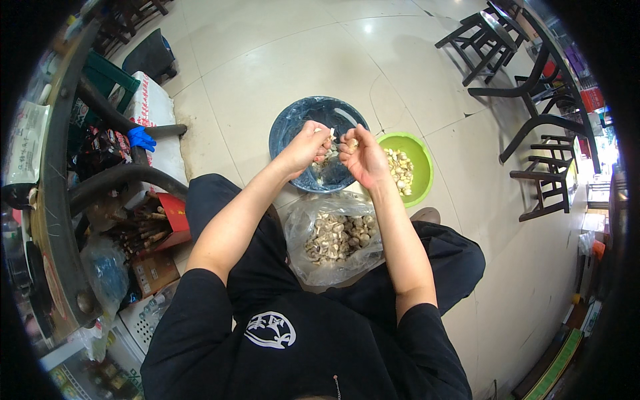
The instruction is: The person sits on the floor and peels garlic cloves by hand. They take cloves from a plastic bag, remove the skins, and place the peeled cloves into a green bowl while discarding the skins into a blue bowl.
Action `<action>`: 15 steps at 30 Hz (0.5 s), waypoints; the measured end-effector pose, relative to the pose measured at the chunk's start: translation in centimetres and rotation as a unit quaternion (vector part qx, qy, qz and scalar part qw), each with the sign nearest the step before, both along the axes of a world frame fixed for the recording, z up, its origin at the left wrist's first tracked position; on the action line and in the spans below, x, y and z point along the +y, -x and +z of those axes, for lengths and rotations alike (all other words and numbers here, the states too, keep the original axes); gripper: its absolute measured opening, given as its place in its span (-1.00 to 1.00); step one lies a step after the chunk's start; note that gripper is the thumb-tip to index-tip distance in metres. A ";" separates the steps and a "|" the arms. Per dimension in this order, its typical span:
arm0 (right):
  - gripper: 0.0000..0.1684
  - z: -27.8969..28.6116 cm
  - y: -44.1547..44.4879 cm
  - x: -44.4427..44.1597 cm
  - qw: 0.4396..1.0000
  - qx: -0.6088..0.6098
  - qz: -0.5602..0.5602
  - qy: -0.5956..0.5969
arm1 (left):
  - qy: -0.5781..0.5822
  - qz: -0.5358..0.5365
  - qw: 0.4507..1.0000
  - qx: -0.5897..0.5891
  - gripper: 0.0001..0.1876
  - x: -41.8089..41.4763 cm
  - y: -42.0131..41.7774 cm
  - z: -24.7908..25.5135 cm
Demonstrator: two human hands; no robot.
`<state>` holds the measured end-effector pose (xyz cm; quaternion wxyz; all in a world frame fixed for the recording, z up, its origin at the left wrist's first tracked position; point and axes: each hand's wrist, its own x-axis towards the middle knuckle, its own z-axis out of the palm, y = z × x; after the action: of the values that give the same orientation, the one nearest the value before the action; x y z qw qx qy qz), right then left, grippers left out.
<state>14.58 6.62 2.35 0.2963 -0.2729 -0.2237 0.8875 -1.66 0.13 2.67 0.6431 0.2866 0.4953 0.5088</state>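
Both my hands are raised over a dark blue basin lined with thin plastic, with papery garlic skins inside. My left hand pinches a small whitish piece of garlic between thumb and fingers. A garlic piece rests in the curled fingers of my right hand. Right of the basin is a lime-green bowl with many pale garlic cloves. Between my legs lies a clear plastic bag of garlic bulbs, open at the top.
On my left are a dark-framed table, a white box with red writing, a red carton of brown sticks and a blue glove. Dark wooden stools and a table stand at the right on the tiled floor.
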 end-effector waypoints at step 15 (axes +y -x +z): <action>-0.66 -1.4 2.9 -3.2 0.770 -0.412 -0.096 -0.477 | -0.115 0.068 0.974 0.183 -0.79 -0.1 -2.1 -2.8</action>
<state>11.73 3.40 0.97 0.3516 -0.4558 -0.6918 0.4359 0.42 0.08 -0.16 0.4682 0.4125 0.5613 0.5437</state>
